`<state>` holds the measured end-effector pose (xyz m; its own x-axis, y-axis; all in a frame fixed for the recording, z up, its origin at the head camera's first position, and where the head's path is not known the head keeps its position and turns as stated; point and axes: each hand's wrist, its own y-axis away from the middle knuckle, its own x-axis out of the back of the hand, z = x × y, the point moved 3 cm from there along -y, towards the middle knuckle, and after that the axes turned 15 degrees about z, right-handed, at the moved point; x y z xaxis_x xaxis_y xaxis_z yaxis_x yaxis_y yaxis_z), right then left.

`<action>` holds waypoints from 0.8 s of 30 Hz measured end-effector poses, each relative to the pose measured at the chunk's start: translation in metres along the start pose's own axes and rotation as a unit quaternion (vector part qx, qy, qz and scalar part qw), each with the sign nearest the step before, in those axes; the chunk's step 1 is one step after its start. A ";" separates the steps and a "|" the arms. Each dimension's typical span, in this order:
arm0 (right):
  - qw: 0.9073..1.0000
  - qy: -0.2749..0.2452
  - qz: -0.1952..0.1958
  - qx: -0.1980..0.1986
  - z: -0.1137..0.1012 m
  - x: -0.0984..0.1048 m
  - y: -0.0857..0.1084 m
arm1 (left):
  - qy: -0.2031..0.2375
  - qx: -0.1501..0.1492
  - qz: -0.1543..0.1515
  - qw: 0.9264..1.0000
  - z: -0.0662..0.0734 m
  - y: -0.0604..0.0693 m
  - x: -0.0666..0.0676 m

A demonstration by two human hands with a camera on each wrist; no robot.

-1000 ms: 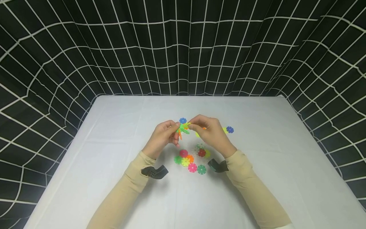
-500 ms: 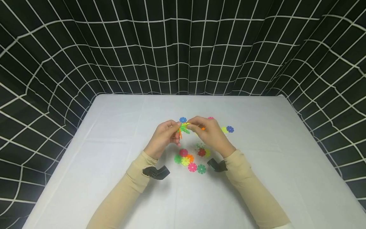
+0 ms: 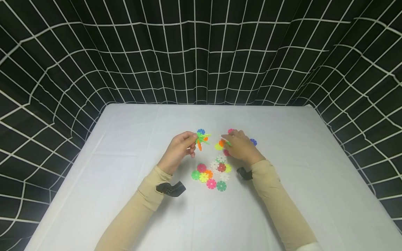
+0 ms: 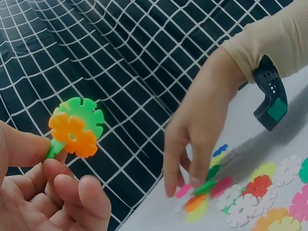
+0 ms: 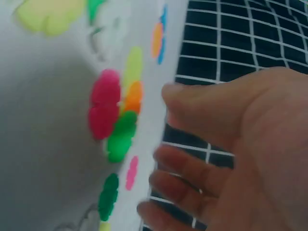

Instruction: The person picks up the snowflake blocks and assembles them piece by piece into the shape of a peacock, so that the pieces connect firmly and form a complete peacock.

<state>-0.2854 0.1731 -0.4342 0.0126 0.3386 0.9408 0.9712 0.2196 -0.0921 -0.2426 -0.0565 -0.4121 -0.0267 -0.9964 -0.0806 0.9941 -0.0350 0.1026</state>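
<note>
My left hand (image 3: 179,150) pinches a small cluster of joined plastic snowflake discs (image 3: 200,138) by a green disc, above the table. In the left wrist view, an orange disc (image 4: 83,143) sticks out at the front of that cluster, with a bright green disc (image 4: 89,111) behind it. My right hand (image 3: 241,145) hovers over loose discs on the right, fingers slightly bent and holding nothing. Below it in the right wrist view lie a green disc (image 5: 122,137), a crimson disc (image 5: 104,103) and an orange disc (image 5: 134,97). The hand partly hides these in the head view.
Several loose discs lie on the white tablecloth (image 3: 141,132) nearer the body, among them a pink disc (image 3: 211,184) and a teal disc (image 3: 221,185). A blue disc (image 3: 201,131) lies behind the cluster. A black curtain with white grid lines (image 3: 201,52) surrounds the table.
My right hand has let go of the cluster and moved right, over the loose discs. The left hand has stayed nearly still, keeping its hold on the cluster.
</note>
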 end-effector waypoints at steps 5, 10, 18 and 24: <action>0.999 0.024 -0.020 -0.023 0.009 -0.007 0.001 | -0.011 -0.002 -0.003 1.000 -0.001 0.000 0.000; 0.997 -0.009 -0.029 -0.068 0.013 -0.008 0.002 | -0.011 -0.004 -0.010 1.000 -0.003 0.000 -0.001; 0.998 -0.052 -0.018 -0.042 0.009 -0.006 -0.001 | -0.021 -0.001 -0.014 1.000 -0.005 -0.001 -0.002; 0.968 -0.249 0.033 -0.025 -0.016 0.012 0.001 | -0.029 0.001 -0.029 0.999 -0.008 -0.002 -0.003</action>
<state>-0.2804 0.1628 -0.4175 -0.0299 0.7524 0.6581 0.9828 0.1420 -0.1177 -0.2436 -0.0527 -0.4195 -0.0903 -0.9955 -0.0282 0.9904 -0.0928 0.1023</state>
